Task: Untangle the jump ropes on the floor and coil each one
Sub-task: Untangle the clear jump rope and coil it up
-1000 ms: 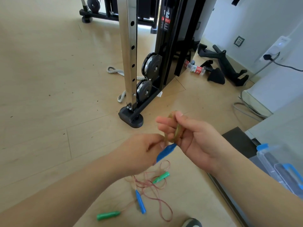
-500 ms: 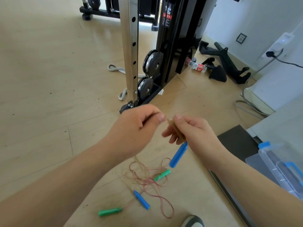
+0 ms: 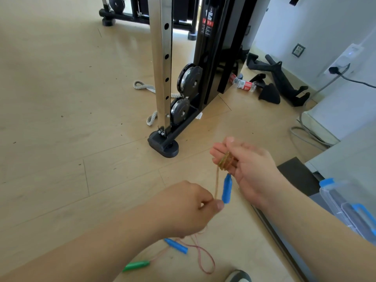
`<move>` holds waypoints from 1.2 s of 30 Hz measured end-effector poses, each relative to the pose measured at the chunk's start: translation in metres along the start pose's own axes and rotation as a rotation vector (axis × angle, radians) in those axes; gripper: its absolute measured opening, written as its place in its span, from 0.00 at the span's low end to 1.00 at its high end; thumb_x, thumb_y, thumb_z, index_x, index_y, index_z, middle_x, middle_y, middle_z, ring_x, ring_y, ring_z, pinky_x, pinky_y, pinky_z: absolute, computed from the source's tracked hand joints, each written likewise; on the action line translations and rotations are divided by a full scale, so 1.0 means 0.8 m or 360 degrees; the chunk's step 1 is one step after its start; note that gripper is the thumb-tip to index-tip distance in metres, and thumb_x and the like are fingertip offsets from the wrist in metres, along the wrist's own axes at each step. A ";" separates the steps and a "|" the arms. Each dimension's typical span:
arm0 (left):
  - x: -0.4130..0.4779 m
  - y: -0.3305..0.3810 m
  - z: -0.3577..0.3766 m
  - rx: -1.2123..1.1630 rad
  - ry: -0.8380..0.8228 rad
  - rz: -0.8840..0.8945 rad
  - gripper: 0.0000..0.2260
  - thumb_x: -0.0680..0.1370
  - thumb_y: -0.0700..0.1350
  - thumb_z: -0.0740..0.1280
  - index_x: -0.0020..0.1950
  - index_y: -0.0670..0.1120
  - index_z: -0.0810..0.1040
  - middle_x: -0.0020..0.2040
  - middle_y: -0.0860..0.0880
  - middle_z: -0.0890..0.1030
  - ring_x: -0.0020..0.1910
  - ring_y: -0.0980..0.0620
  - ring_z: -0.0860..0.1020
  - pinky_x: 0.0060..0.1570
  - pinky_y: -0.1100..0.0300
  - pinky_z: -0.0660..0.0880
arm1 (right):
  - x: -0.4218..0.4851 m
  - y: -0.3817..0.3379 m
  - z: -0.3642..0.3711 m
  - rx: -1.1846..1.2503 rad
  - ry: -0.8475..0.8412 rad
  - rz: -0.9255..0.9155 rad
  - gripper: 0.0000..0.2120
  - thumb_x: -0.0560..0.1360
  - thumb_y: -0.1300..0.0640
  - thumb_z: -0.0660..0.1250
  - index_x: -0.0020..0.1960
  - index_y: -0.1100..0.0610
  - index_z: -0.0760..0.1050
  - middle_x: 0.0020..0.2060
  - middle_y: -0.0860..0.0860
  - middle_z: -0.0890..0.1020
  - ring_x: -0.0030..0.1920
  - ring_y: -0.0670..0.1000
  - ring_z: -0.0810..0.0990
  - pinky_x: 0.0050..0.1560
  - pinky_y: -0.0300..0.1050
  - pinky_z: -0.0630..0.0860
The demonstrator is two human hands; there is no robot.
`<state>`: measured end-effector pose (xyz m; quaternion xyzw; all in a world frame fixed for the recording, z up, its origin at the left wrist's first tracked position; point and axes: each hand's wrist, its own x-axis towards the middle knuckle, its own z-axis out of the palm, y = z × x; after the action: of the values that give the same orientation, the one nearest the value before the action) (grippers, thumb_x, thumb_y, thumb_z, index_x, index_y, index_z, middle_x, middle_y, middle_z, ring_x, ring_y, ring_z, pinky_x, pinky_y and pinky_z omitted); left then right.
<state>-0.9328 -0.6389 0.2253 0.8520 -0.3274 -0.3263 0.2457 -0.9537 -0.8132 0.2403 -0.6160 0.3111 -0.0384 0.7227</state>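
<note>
cam: single, head-worn, wide-angle | faces: forward and down | range: close over wooden floor (image 3: 61,119)

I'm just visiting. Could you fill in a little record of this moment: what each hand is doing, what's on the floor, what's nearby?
Right hand: holds a small rope coil; a blue handle hangs below it
Left hand: pinches the rope strand running down from the coil
On floor: second blue handle, green handle, loose pink rope
Nearby: gym machine, clear box
</note>
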 end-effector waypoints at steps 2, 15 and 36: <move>-0.005 0.008 -0.004 0.0034 0.0056 0.0171 0.17 0.82 0.60 0.62 0.43 0.49 0.79 0.31 0.52 0.76 0.31 0.56 0.73 0.35 0.58 0.70 | 0.000 0.009 -0.005 -0.0755 0.0076 -0.0205 0.09 0.82 0.49 0.68 0.53 0.53 0.81 0.46 0.54 0.87 0.50 0.57 0.87 0.56 0.58 0.83; 0.019 -0.043 -0.056 -0.0556 0.0851 -0.0038 0.19 0.79 0.60 0.69 0.38 0.45 0.79 0.27 0.55 0.72 0.25 0.60 0.67 0.26 0.67 0.65 | -0.027 -0.005 0.010 -0.0194 -0.0797 0.0161 0.16 0.83 0.55 0.63 0.55 0.68 0.80 0.51 0.63 0.86 0.41 0.54 0.80 0.45 0.47 0.75; 0.007 -0.027 -0.063 -0.0725 0.0906 0.0147 0.07 0.81 0.49 0.70 0.44 0.51 0.84 0.35 0.50 0.83 0.27 0.60 0.73 0.30 0.69 0.70 | -0.021 -0.001 -0.004 -0.0747 -0.0732 -0.0150 0.10 0.83 0.54 0.66 0.58 0.56 0.84 0.50 0.56 0.87 0.46 0.46 0.84 0.49 0.39 0.78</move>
<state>-0.8851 -0.6181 0.2431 0.8165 -0.2030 -0.1292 0.5248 -0.9688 -0.8085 0.2474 -0.7720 0.1113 0.1409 0.6098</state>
